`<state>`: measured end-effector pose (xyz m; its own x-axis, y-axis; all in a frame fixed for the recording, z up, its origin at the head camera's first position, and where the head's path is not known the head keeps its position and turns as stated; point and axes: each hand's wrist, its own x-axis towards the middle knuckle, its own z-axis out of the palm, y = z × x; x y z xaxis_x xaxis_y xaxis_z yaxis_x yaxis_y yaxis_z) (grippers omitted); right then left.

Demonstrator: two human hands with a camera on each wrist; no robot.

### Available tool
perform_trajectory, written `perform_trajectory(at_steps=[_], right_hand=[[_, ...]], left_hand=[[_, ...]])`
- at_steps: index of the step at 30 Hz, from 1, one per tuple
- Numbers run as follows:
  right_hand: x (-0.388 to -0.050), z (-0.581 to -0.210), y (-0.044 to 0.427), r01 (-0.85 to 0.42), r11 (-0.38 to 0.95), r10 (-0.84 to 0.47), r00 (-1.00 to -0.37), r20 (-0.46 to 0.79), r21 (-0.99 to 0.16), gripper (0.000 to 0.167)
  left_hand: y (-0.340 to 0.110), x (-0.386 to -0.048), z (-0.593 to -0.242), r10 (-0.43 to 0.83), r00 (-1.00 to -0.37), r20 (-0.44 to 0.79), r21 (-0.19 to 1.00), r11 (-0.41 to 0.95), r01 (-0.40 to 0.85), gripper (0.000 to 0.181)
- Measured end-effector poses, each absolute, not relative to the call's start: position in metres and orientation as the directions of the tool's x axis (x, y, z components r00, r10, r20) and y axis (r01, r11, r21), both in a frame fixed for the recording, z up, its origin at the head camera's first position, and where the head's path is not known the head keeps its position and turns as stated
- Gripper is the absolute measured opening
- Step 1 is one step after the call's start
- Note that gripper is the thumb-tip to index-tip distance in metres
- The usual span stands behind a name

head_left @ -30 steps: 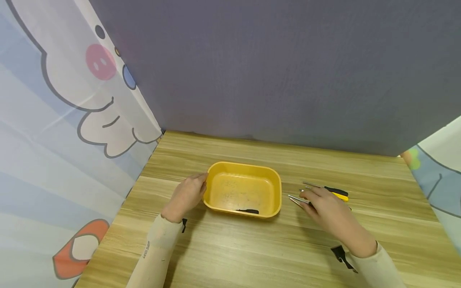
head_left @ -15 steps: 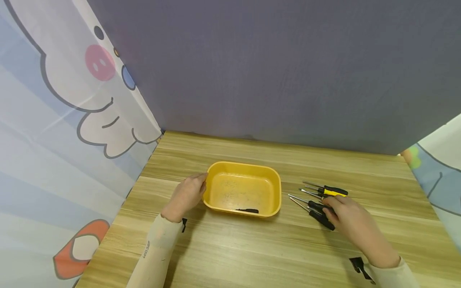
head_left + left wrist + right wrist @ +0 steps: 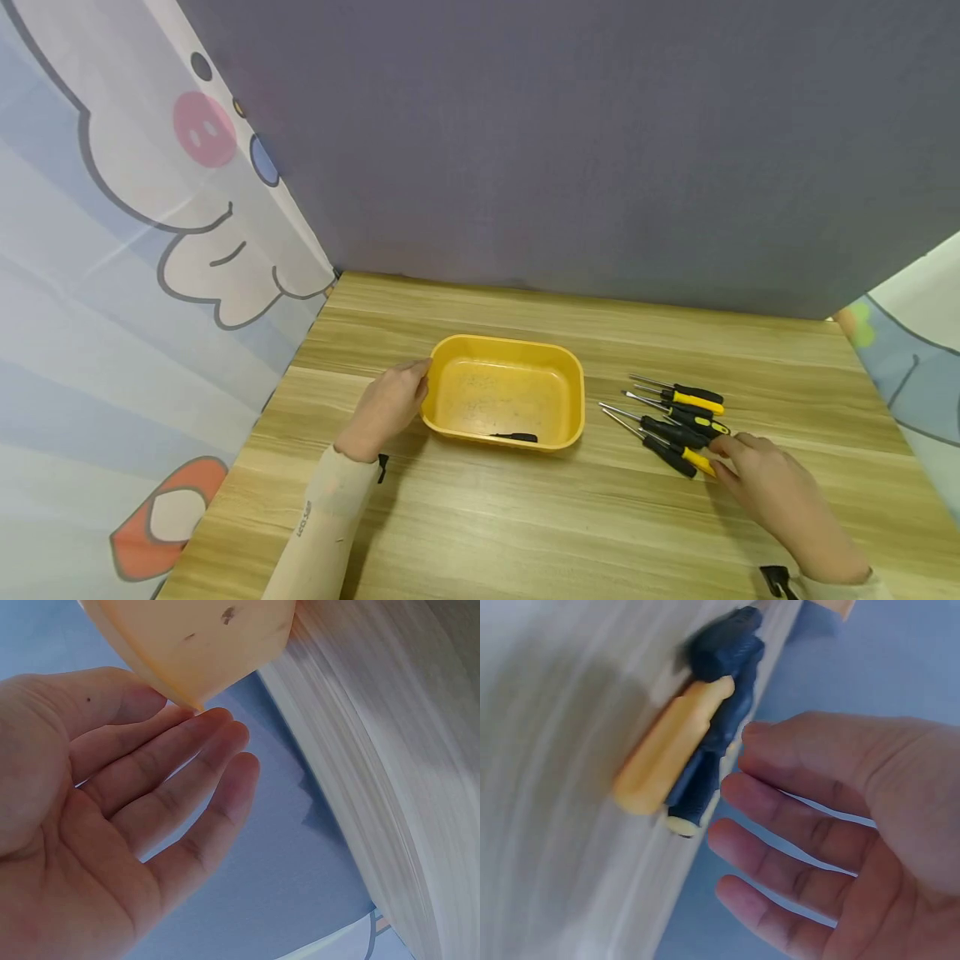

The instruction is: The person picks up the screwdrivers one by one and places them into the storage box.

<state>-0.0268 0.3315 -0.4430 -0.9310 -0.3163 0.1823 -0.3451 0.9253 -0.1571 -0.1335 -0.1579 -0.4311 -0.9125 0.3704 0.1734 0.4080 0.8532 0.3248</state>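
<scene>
Left hand: through the head camera I see my left hand at the tray's left end; the left wrist view shows thumb and index finger pinching the rim, the other 3 fingers extended below it.
Tray: the yellow tray sits upright on the counter, between my 2 hands.
Inside the tray: a small black item lies along the near wall, partly hidden by the rim.
Right hand: my right hand is at the handle ends of the screwdrivers, fingers slightly bent and spread. The right wrist view gives me a gap between most fingertips and the handles; I can't tell whether the thumb touches any.
Screwdrivers: a loose cluster right of the tray and apart from it, shafts toward the tray, handles to the right.
Handles: mostly black, plus 2 yellow; the nearer yellow handle ends just beside my right fingertips, and a black handle with yellow patches lies beyond it.
Backdrop: a grey panel stands behind the counter, with printed cloth on the left.
</scene>
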Motion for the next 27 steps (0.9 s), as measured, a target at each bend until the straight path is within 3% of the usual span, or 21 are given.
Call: perform_trajectory(at_steps=[7, 27], right_hand=[[-0.024, -0.453, 0.335, -0.274, 0.938, -0.267, -0.962, 0.061, -0.214, 0.024], [-0.026, -0.465, 0.334, -0.243, 0.941, -0.235, -0.97, 0.063, -0.236, 0.019]], left_hand=[[-0.158, -0.134, -0.431, 0.368, -0.914, 0.168, 0.329, 0.854, 0.404, 0.033], [-0.158, -0.134, -0.43, 0.37, -0.914, 0.164, 0.33, 0.853, 0.405, 0.034]])
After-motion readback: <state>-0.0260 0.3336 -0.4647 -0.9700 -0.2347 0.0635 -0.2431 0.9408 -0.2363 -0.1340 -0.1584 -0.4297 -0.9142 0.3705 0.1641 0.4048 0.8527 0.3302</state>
